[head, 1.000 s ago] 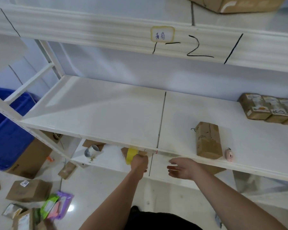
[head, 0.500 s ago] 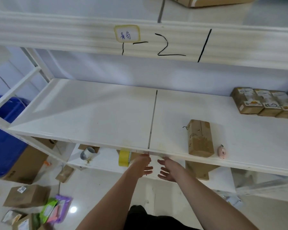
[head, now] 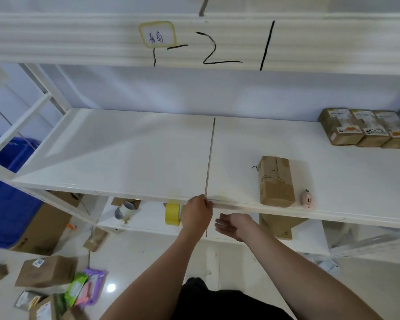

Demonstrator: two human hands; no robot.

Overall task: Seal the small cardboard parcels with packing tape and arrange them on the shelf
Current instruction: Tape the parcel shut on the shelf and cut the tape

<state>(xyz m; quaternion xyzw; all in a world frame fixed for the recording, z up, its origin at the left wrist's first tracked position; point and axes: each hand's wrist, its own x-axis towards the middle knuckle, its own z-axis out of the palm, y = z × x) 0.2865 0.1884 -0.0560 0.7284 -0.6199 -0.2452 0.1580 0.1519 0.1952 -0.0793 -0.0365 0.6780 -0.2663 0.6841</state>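
Note:
A small cardboard parcel (head: 276,181) lies near the front of the white middle shelf (head: 125,158). Three sealed parcels (head: 365,128) stand in a row at the shelf's back right. A yellow tape roll (head: 172,214) stands on the lower shelf (head: 146,222), just left of my left hand (head: 198,213). The curled fingers of that hand pinch the middle shelf's front edge at the seam; any tape between them is too thin to see. My right hand (head: 233,226) hovers under that edge, palm up, fingers relaxed and empty.
A small pink object (head: 308,199) lies right of the front parcel. On the lower shelf stand a white cup (head: 124,210) and another box (head: 278,225). Boxes (head: 45,271) and colourful packets (head: 86,287) litter the floor; a blue bin (head: 7,192) is far left.
My left hand rose from below to the shelf's front edge. My right hand drew left and turned palm up beneath the shelf. The view shifted right and closer.

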